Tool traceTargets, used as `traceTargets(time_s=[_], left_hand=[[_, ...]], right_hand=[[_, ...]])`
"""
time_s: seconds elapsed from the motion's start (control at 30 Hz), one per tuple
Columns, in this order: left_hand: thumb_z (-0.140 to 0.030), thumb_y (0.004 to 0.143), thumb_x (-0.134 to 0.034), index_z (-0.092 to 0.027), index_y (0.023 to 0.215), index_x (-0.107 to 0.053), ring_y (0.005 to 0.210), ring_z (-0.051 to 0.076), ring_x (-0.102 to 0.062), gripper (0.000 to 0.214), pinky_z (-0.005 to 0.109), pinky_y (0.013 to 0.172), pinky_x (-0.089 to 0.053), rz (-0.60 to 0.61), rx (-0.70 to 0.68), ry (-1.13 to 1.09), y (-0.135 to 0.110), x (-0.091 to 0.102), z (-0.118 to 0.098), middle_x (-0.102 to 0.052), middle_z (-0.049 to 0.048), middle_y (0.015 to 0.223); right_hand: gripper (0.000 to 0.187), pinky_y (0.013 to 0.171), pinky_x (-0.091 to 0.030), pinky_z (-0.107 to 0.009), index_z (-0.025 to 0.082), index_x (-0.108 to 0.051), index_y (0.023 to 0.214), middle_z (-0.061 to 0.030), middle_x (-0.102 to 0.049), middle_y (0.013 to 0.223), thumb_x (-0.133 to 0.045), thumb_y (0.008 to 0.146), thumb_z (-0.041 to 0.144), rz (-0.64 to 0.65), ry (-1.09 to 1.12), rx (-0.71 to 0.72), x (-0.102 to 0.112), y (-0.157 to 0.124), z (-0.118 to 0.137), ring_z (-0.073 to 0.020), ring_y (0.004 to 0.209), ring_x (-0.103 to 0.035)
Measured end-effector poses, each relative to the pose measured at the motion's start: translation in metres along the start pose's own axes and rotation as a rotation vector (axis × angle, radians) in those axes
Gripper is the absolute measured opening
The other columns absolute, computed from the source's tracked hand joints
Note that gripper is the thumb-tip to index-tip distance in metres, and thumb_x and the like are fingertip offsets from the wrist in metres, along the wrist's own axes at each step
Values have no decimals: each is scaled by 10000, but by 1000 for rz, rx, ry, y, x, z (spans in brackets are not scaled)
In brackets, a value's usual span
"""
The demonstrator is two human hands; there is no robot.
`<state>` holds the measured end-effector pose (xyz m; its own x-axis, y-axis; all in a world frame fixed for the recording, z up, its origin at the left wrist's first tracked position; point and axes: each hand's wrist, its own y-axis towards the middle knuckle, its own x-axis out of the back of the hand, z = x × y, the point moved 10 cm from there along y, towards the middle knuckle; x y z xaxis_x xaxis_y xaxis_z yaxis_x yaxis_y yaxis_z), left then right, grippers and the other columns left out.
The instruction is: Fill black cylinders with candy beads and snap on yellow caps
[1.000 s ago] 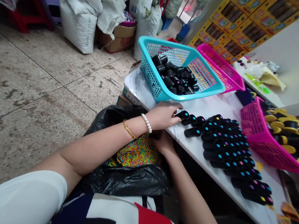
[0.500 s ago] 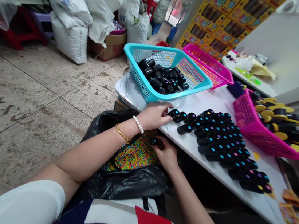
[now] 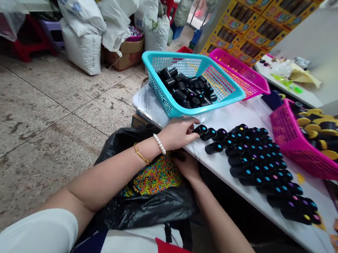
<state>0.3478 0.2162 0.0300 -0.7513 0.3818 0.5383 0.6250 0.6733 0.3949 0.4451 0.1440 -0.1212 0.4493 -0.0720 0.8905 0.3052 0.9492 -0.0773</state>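
Where the left hand (image 3: 178, 134) bends over the table edge, thumb and fingers pinch a black cylinder (image 3: 201, 129) with a blue dot in its end. It sits on the white table (image 3: 248, 112), at the near-left end of the row, just in front of the turquoise basket (image 3: 160, 91). Pearl bracelet (image 3: 159, 143) and gold bangle (image 3: 140, 153) on that wrist.

Right hand (image 3: 187, 167) lower, over the beads (image 3: 159, 177), beside the table edge. Its fingertips are in shadow and partly hidden; cannot tell whether they grip anything. Beads many-coloured, lying in an open black plastic bag (image 3: 155, 203) in front of the person.

Rightward along the table: a close-packed block of cylinders (image 3: 258, 155), ends dotted mostly blue, some purple, pink, yellow. More black pieces (image 3: 189, 88) heaped loose in the turquoise basket.

Right side: pink basket (image 3: 314, 156) of black-and-yellow parts (image 3: 327, 130). Second pink basket (image 3: 255, 83) behind the turquoise one. Beyond, stacked yellow boxes (image 3: 247, 27); far left, white sacks (image 3: 82, 48) on a speckled floor (image 3: 46, 135).
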Motion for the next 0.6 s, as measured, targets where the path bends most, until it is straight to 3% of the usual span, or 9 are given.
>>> traceTargets(time_s=[0.17, 0.3, 0.4, 0.6], left_hand=[[-245, 781, -643, -148, 1119, -612, 734, 132, -626, 352, 271, 736, -496, -1, -8, -21, -1, 1, -1, -693, 44, 879], [-244, 780, -637, -163, 1113, -607, 726, 128, -628, 344, 260, 710, -496, 7, 6, -32, -1, 0, 1, -689, 33, 865], [-253, 773, -642, -170, 1119, -601, 727, 129, -630, 358, 258, 698, -494, 27, 9, -33, -1, -1, 0, -684, 27, 853], [-283, 782, -639, -184, 1157, -575, 744, 135, -625, 393, 269, 716, -490, 64, 20, -28, -3, -4, -1, -668, 23, 872]], right_hand=[[322, 743, -525, -300, 191, -574, 1088, -54, -695, 994, -577, 783, 295, -61, 277, 14, 16, -41, -7, -183, 832, -669], [302, 682, -537, -295, 195, -593, 1045, -42, -692, 869, -618, 764, 300, -98, 400, 3, 30, -68, -3, -182, 735, -665], [275, 595, -523, -264, 190, -611, 1011, -39, -680, 801, -638, 775, 328, -203, 366, 32, 56, -84, 11, -161, 640, -638], [252, 543, -500, -236, 212, -614, 963, -5, -661, 714, -664, 784, 382, -547, 271, -2, 124, -119, 20, -130, 541, -596]])
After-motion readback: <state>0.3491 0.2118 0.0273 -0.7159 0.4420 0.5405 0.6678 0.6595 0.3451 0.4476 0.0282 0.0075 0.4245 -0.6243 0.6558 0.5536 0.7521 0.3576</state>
